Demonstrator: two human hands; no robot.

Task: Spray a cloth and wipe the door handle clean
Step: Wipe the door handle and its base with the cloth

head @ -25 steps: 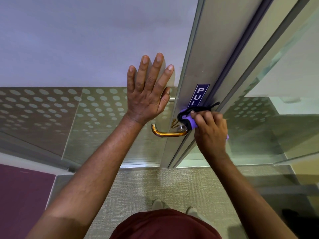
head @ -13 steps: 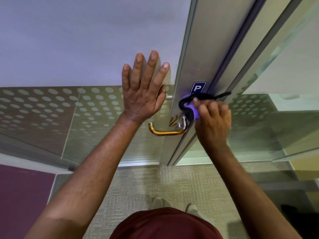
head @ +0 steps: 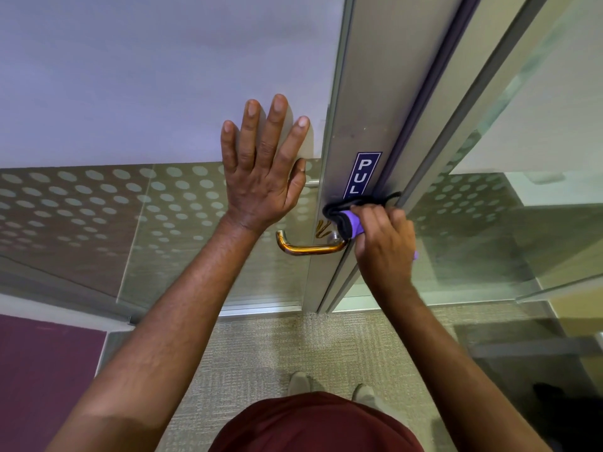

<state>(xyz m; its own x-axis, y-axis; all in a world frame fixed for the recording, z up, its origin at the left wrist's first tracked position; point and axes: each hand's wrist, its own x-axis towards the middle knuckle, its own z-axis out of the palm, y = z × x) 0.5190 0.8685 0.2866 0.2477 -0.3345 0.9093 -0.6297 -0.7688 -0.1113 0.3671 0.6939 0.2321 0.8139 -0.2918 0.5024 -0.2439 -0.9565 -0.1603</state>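
Note:
A brass-coloured lever door handle (head: 306, 247) sticks out to the left from the metal frame of a glass door (head: 346, 132). My right hand (head: 385, 243) is shut on a purple cloth with a black edge (head: 349, 221), pressed against the door frame just above the handle's round base. My left hand (head: 264, 168) lies flat on the glass, fingers spread, up and left of the handle. No spray bottle is in view.
A blue PULL sticker (head: 362, 174) sits on the frame above the cloth. The frosted glass panel (head: 98, 203) with dots runs to the left. Beige carpet (head: 293, 347) and my shoes (head: 301, 384) lie below; a purple floor patch (head: 39, 370) is at lower left.
My right hand and the cloth slid down the frame from over the sticker, uncovering more of it. My left hand stays flat on the glass.

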